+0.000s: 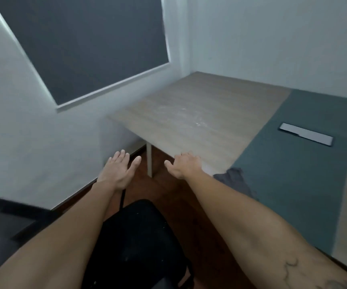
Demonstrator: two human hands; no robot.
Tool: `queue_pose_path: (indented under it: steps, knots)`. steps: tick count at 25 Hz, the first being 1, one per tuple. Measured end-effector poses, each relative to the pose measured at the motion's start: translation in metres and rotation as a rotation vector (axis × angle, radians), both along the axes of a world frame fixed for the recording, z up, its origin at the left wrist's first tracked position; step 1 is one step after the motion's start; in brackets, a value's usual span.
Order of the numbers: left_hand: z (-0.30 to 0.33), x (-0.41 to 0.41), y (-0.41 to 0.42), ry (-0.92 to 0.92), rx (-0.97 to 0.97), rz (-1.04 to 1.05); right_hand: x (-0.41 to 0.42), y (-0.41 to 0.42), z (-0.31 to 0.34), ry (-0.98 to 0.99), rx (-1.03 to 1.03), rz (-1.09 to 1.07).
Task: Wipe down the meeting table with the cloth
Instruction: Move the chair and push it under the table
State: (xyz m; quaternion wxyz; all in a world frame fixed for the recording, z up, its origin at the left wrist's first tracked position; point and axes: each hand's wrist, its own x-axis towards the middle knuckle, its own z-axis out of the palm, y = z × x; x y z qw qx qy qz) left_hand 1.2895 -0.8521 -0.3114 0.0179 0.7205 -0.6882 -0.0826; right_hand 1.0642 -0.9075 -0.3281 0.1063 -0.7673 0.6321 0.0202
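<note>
The meeting table (189, 113) has a pale wood-grain top with a wide grey-green strip (297, 163) down its middle, and faint white smears near its centre. A crumpled grey cloth (234, 180) lies at the table's near edge, just right of my right forearm. My right hand (184, 164) rests palm down at the table's near edge, fingers spread, holding nothing. My left hand (119, 170) hovers open over the floor left of the table, fingers together and empty.
A black office chair (139, 236) stands below my arms, another dark chair (3, 222) at lower left. A silver cable-box lid (306, 134) sits in the strip. White walls and a dark window (84, 44) close in the table's far sides. A white table leg (149, 161) meets the brown floor.
</note>
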Motion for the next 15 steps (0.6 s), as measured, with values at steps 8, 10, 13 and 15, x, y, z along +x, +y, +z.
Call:
queue_pose_path:
  steps: [8, 10, 13, 15]
  knots:
    - [0.031, 0.14, 0.127, 0.039, -0.06, 0.287, 0.158, 0.08, 0.031, -0.036, 0.025, 0.235]
    - [0.038, 0.176, 0.159, 0.008, -0.051, 0.321, 0.196, 0.105, 0.038, -0.032, 0.034, 0.265]
    - [0.044, 0.231, 0.204, -0.044, -0.036, 0.36, 0.25, 0.148, 0.043, -0.049, 0.044, 0.294]
    - [0.048, 0.267, 0.228, -0.055, -0.039, 0.357, 0.284, 0.175, 0.043, -0.065, 0.056, 0.293]
